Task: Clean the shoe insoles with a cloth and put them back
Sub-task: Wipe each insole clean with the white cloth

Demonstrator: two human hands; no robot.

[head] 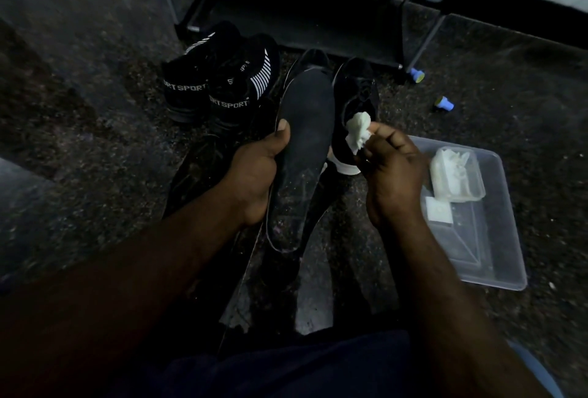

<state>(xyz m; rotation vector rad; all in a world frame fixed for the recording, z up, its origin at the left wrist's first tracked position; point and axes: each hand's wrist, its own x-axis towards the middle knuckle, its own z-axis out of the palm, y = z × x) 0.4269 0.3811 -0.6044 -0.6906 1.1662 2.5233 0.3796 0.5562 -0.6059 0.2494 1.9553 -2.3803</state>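
Observation:
My left hand (256,174) grips a long black insole (305,149) by its left edge, thumb on top, and holds it upright above the floor. My right hand (393,174) pinches a crumpled white cloth (359,133) just right of the insole, a small gap apart from it. Behind the insole stands a pair of black shoes (356,101) with white soles. The left shoe of this pair is mostly hidden by the insole.
A second pair of black "SPORT" sneakers (222,85) stands at the left rear. A clear plastic tray (496,238) with a small tub of white wipes (456,173) lies on the right. A dark shoe rack (302,15) stands behind. Two blue caps (444,103) lie on the floor.

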